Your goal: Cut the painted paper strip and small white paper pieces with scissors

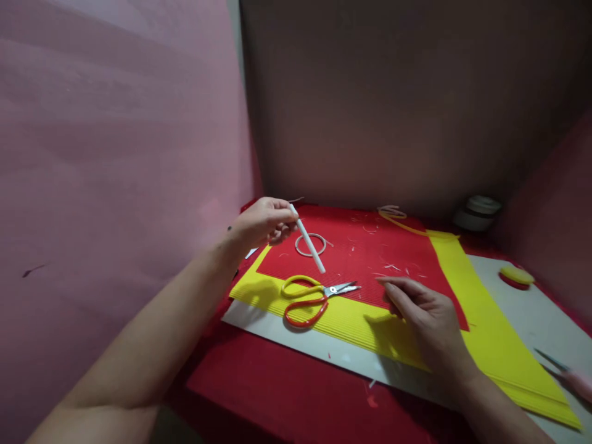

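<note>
My left hand point(272, 221) pinches the upper end of a thin white stick point(309, 240), perhaps a paper tube, which slants down to the right above the red corrugated sheet point(361, 246). Behind the stick lies a pale coiled strip point(300, 251). Scissors point(324, 295) with one yellow and one orange-red handle rest across the red sheet and the yellow corrugated sheet point(361, 322) under it, blades slightly apart. To the right of their tips, my right hand point(425, 320) hovers with thumb and forefinger pressed together; whether anything is between them I cannot make out.
White scraps point(393, 267) are scattered over the red sheet. A yellow strip point(402, 226) curls at the back. A yellow-and-red round piece point(516, 277) sits right, on a white board point(499, 271). A pink-handled pointed tool point(573, 377) lies at the right edge. A lidded jar point(478, 213) stands behind.
</note>
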Demonstrator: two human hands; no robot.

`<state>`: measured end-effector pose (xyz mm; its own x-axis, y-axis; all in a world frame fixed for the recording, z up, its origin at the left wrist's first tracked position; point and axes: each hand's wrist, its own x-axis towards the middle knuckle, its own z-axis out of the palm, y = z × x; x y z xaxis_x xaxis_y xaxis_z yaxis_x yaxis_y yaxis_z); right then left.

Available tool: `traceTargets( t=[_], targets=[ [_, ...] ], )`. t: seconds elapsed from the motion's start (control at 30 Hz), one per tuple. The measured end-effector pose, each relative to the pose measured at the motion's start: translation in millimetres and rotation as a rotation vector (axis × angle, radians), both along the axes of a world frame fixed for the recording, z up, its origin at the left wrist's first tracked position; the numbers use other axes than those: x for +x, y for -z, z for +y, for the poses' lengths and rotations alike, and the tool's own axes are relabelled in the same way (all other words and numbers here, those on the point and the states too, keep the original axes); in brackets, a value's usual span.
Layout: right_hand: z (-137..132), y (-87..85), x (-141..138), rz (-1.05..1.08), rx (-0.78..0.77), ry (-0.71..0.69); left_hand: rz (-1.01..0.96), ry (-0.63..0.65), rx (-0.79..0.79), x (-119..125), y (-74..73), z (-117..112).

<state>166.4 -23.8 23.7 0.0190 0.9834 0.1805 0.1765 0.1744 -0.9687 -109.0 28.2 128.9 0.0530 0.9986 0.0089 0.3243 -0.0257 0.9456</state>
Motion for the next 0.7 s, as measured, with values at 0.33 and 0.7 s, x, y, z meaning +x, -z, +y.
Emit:
traceTargets(
  t=[0.33, 0.7],
  targets=[
    [-16, -32.0, 4, 0.695, -0.148, -0.339, -0.479, 0.259, -0.012, 99, 53.7, -57],
    [-45, -48.1, 19, 0.483, 0.169, -0.121, 0.138, 0.514, -0.02, 124, 41.0, -97]
  ],
)
